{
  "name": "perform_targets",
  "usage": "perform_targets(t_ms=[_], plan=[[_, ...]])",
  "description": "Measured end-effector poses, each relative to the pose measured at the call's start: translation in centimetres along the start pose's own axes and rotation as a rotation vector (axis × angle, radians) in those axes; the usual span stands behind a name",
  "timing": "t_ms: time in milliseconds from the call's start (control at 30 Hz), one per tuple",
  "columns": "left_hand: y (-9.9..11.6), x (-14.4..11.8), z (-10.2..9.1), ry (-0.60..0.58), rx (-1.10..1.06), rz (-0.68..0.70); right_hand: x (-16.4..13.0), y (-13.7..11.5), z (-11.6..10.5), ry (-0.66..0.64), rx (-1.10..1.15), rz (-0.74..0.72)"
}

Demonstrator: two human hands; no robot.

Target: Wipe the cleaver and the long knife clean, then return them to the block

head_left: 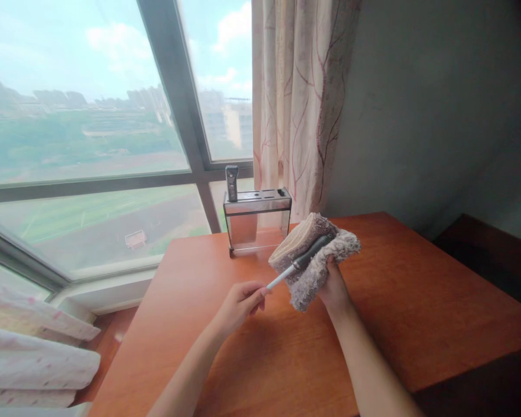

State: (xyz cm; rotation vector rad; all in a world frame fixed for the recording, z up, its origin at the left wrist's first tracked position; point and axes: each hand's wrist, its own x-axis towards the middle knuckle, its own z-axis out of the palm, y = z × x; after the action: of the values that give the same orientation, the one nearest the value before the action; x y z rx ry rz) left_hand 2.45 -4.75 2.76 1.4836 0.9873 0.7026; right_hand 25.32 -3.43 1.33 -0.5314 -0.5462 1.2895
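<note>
The right hand grips a soft, fluffy grey-brown cloth above the orange-brown wooden desk, with a small knife with a dark grey handle and thin white blade lying in its fold. The left hand's fingers pinch the white tip. The knife looks light, stiff and maybe sharp, so the handle seems safest to hold; a clear plastic knife box stands behind.

Your left hand reaches forward with its fingertips pinched together. Your right hand is raised just beside it, fingers curled closed, forearm angled up from lower right.
</note>
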Motion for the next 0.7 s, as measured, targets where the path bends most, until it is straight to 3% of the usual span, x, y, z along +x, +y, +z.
perform_targets(t_ms=[200, 300, 433, 567, 633, 700], plan=[[0.3, -0.4, 0.8, -0.132, -0.099, -0.060, -1.0, 1.2, 0.4, -0.102, -0.048, 0.108], [0.5, -0.4, 1.1, -0.133, -0.093, -0.019, -1.0, 1.5, 0.6, -0.066, -0.056, 0.089], [0.5, -0.1, 1.5, -0.011, 0.101, 0.128, -0.6, 1.8, 1.0, 0.070, -0.070, 0.057], [0.4, 0.1, 1.7, 0.267, 0.435, 0.248, -0.1, 1.9, 1.2, 0.147, -0.055, 0.058], [0.5, 0.0, 1.6, 0.311, 0.522, 0.261, 0.0, 1.9, 1.2, 0.146, -0.050, 0.062], [0.8, -0.1, 1.5, 0.283, 0.519, 0.271, 0.0, 1.9, 1.1, 0.120, -0.048, 0.063]])
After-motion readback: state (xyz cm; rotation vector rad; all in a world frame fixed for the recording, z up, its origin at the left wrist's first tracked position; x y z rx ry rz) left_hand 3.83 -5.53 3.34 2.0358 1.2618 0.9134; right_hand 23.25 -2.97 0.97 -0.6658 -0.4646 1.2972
